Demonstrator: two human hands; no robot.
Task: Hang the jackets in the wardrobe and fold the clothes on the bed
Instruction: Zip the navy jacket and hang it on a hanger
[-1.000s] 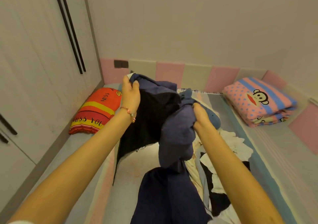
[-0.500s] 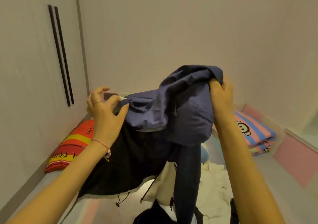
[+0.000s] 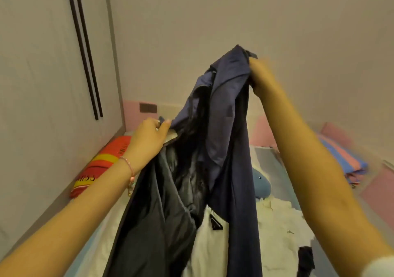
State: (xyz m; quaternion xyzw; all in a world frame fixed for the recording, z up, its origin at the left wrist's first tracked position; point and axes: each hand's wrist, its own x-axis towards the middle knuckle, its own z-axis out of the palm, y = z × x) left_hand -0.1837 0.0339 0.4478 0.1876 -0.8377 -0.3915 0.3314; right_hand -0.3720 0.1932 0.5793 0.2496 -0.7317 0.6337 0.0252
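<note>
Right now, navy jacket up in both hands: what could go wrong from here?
1. The left grip pinches only an edge of the navy jacket; a slip could drop that side onto the white clothes below.
2. The jacket hangs twisted from the right grip, dark lining showing, so it may end up hung crooked.
3. The wardrobe doors are shut and both grips are full.

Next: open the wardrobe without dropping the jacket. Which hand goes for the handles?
Left, probably. The left hand pinches the jacket low, nearer the wardrobe handles; the right hand holds its top high, farther away.
</note>
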